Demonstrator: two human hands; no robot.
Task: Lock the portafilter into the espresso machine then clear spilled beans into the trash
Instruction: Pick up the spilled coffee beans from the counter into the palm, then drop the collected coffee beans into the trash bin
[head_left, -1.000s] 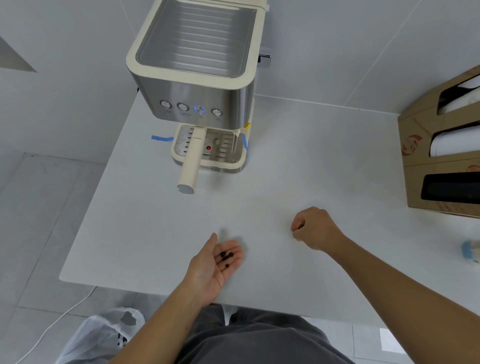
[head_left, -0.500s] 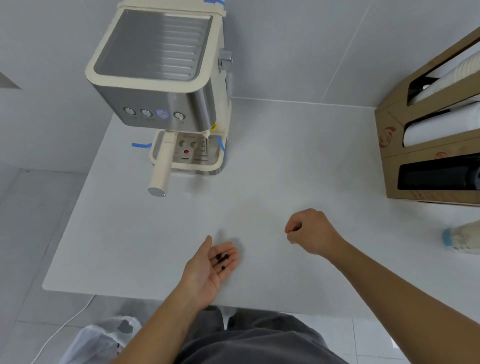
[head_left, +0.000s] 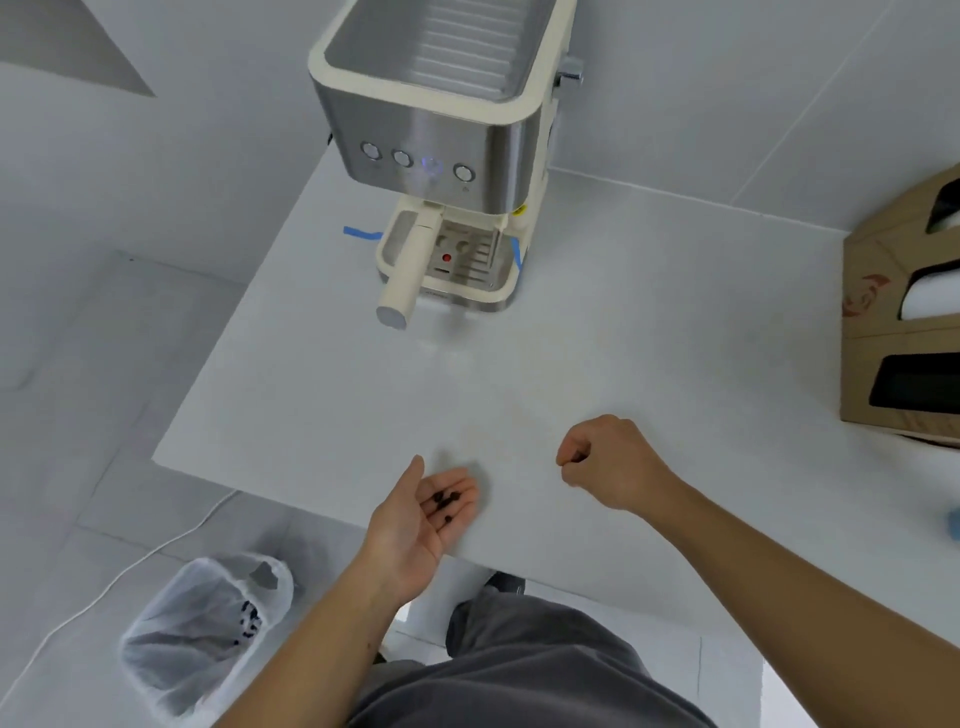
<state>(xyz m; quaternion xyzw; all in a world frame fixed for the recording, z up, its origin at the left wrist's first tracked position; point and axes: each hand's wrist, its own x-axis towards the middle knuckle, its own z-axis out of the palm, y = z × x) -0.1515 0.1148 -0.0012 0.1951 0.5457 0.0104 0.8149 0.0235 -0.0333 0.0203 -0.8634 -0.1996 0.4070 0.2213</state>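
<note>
Left hand (head_left: 415, 525) palm-up and cupped over the near desk (head_left: 311, 395) edge, fingers relaxed, a few dark beans (head_left: 445, 505) lying loose on the fingers near the palm. Right hand (head_left: 610, 462) to the right of it, hovering or resting on the desk, fingers curled into a loose fist; cannot tell if it pinches a bean inside, nothing visible. Portafilter (head_left: 408, 275) sits in the espresso machine (head_left: 441, 114) well ahead of both hands, cream handle pointing toward the person, looks locked in. Trash bin (head_left: 202, 634) with white liner stands on the floor below and left of the left hand, just past the desk corner. No beans seen on the desk surface near the hands. Handling: beans are tiny, light, hard, smooth, so they roll and bounce easily; no real grip point, best carried in a cupped palm kept level, fingers slightly curled as a wall. Likely next step is moving the left hand down-left over the bin mouth and tipping. Risk: beans rolling off the fingertips, or missing the liner opening.
</note>
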